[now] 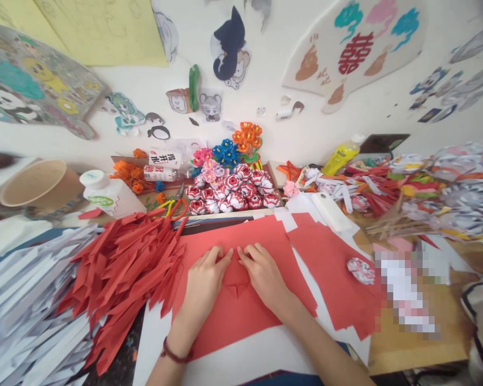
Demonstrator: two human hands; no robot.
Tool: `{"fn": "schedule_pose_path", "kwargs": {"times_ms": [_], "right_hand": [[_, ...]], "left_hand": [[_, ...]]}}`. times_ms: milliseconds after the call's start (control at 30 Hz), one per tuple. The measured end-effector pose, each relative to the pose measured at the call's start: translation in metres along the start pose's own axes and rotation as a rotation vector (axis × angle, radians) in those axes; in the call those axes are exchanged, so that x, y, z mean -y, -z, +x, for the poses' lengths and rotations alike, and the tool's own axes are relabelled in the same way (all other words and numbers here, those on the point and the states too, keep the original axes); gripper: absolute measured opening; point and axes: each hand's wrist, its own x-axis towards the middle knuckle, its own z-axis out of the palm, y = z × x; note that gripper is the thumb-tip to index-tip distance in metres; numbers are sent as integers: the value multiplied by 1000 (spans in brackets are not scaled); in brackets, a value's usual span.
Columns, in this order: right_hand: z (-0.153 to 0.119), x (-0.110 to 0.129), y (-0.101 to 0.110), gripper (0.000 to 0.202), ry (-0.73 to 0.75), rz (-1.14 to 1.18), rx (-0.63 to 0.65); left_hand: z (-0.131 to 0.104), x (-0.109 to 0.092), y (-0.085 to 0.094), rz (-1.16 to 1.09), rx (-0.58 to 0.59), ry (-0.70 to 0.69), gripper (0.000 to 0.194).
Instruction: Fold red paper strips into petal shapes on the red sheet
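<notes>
A small folded piece of red paper (236,284) lies on a large red paper sheet (217,335), and the two are almost the same colour. From the left, my left hand (207,276) pinches the upper edge of the folded paper between thumb and fingers. My right hand (262,276) does the same on the other side, its fingertips close to those of the left. Crease lines show on the lower half of the piece, between my wrists. Part of its sides is hidden under my fingers.
Folded red strips (121,262) and white strips (32,305) are heaped on the left. Behind the sheet stand red-and-white paper flowers (237,195) and scissors (177,206). To the right are more red sheets (326,268), a paper flower (361,270) and a yellow bottle (342,155).
</notes>
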Motion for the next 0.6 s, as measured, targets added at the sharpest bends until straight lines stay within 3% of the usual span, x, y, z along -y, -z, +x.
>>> {"fn": "schedule_pose_path", "kwargs": {"times_ms": [600], "right_hand": [[-1,-3,2,28,75,-14,48]], "left_hand": [[5,7,6,-85,65,-28,35]]}}
